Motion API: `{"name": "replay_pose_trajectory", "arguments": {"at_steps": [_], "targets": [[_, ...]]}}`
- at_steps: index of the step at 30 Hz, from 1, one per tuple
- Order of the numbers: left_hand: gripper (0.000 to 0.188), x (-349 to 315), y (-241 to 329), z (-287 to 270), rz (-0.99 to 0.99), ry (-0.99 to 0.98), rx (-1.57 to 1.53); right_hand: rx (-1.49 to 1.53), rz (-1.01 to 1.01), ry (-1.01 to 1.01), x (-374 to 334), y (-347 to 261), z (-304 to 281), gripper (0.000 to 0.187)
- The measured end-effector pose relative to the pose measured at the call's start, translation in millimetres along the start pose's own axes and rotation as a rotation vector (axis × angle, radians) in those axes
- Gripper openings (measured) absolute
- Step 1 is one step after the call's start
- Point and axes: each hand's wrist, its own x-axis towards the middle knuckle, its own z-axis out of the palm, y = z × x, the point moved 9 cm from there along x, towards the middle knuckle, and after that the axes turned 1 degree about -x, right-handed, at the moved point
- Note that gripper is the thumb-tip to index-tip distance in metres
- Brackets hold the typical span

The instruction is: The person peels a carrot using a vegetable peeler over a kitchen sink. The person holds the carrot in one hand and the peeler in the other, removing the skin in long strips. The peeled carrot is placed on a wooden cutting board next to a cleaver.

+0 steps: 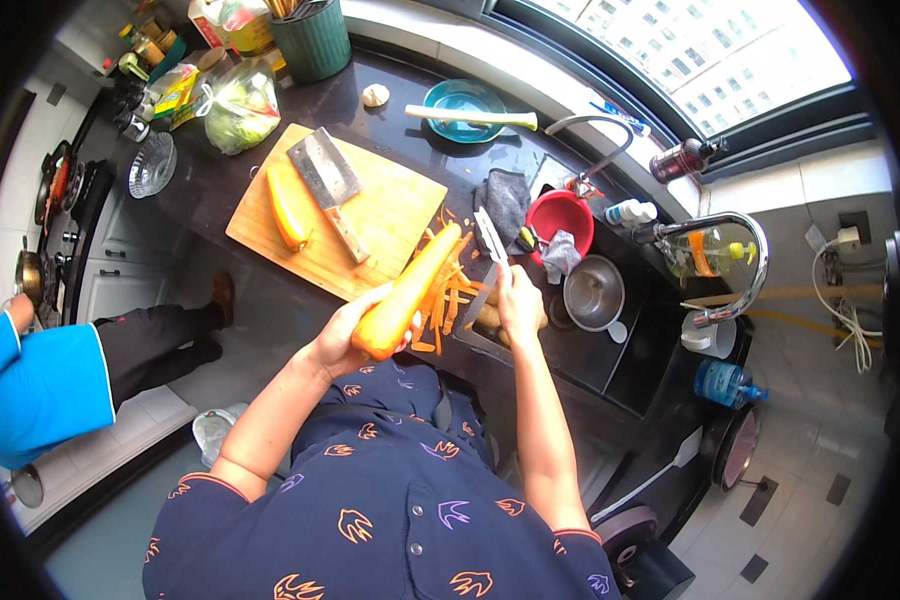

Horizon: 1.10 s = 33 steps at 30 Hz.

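My left hand (342,338) is wrapped round the thick end of a large carrot (415,283), whose narrow end points up and away to the right. Just right of it, my right hand (518,305) grips a peeler (490,237), its head apart from the carrot. Orange peelings (448,298) are scattered beneath, along the counter's front edge by the sink. On the wooden cutting board (402,190) at the left lie a cleaver (326,172) and a second carrot (288,208).
A red basin (560,222), metal bowl (594,292) and faucet (760,250) are around the sink. Behind the board are a garlic bulb (375,95), a teal plate (464,100) under a long pale stalk, and bagged greens (242,118). Another person (50,385) stands far left near the stove.
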Motion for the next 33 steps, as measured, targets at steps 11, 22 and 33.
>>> {"name": "replay_pose_trajectory", "arguments": {"at_steps": [11,22,33], "targets": [[0.047,36.0,-3.3,-50.6,0.037,0.192,-0.037,0.268,-0.486,-0.139,-119.2,-119.5,-10.9,0.027],[0.048,23.6,-4.2,-36.8,0.023,0.09,0.011,0.184,-0.337,-0.048,-69.3,-83.1,4.4,0.03],[0.051,22.3,-5.4,-44.9,0.044,0.142,-0.098,0.144,0.006,0.088,-39.4,-18.5,-12.0,0.044]]}}
